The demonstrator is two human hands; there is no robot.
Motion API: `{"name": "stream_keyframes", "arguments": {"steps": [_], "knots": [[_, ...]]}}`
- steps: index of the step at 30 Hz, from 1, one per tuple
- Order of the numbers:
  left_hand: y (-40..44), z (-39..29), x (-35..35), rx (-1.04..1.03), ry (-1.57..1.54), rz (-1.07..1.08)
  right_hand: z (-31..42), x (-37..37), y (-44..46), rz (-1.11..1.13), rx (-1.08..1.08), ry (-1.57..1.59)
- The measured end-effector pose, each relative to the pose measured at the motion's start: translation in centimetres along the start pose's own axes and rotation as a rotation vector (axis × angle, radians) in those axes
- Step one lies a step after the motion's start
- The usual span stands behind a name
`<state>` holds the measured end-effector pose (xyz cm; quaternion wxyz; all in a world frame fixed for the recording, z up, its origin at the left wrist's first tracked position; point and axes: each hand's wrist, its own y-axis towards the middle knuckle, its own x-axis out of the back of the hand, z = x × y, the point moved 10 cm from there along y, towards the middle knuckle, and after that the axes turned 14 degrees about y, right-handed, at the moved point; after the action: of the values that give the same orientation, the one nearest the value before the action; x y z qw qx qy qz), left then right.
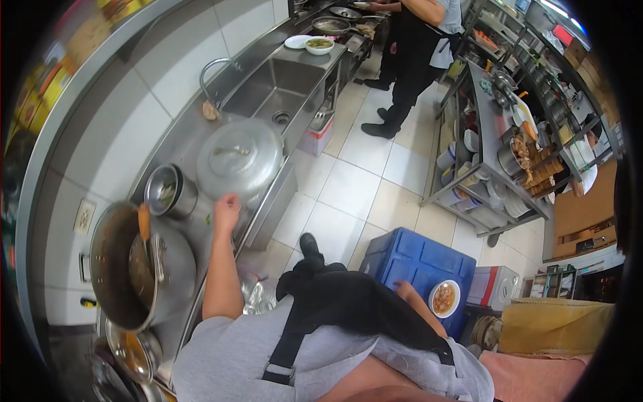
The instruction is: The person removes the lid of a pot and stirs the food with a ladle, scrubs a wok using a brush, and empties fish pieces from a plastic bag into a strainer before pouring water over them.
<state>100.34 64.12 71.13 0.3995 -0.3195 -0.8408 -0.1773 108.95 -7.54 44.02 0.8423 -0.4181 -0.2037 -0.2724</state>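
Note:
My left hand is at the near edge of a large round metal lid, its fingers curled together. Whether they touch the rim or pinch something small is unclear. Left of that hand stands a metal pot with some green food inside. A big deep stockpot is beside my left forearm, a wooden-handled utensil leaning in it. My right hand hangs low over a blue cooler box, fingers loosely apart and holding nothing visible. Near my right forearm, a white bowl of orange-brown food rests on the cooler.
Beyond the lid are a steel sink with a curved faucet and a bowl of greens. Another person in a black apron stands at the stove. A metal shelf table is at right; tiled floor lies between.

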Motion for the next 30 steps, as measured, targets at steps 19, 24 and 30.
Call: {"name": "stream_keyframes", "arguments": {"steps": [19, 24, 30], "knots": [[26.0, -17.8, -4.2, -0.063, -0.261, 0.040, 13.9, 24.0, 24.4, -0.090, -0.231, 0.454], [26.8, -23.6, -8.3, -0.116, -0.215, 0.090, 9.2, 25.2, 38.3, 0.186, -0.547, 0.527], [24.1, -27.5, -13.0, -0.060, -0.110, 0.354, 30.7, 56.9, 66.7, -0.441, 0.182, 0.131]]}}
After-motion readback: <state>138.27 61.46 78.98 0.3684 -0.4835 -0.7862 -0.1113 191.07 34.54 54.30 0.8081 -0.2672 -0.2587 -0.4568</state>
